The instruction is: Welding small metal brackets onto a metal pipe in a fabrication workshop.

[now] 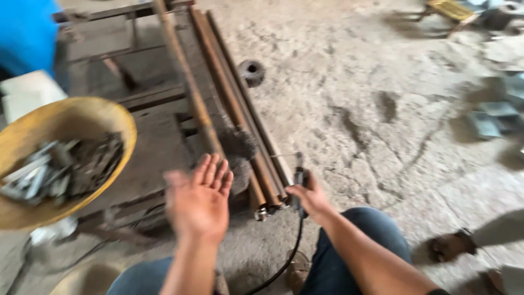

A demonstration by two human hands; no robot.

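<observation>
I'm sitting low w/ both knees in blue trousers at the bottom of the view. My left hand [199, 199] is hovering palm-up, fingers spread apart, gripping nothing, just short of the near ends of the rusty pipes [232, 104]. My right hand [309, 195] is clamping round a dark electrode holder [299, 183], w/ one black cable [281, 262] hanging from it and running down between my knees. The holder's tip is sitting right beside the pipe ends.

I'm counting approx 4 pipes: 3 lying bundled together side by side, plus 1 lying apart to their left, all running away from me up the view. They're resting across a low metal frame [147, 98] that's serving as the counter. Something dark and bristly [237, 145] is sitting against the pipes mid-way; too blurred to say what.

To my left, 1 yellow bowl [112, 112] is holding a heap of small grey metal pieces [60, 166], too many and too blurred to count. Further out on the concrete floor [349, 98], 1 dark round ring-shaped part [251, 71] is lying just right of the pipes. Far left, a person's blue sleeve [27, 33] is showing. At right, 1 sandalled foot [450, 246] is standing on the floor.
</observation>
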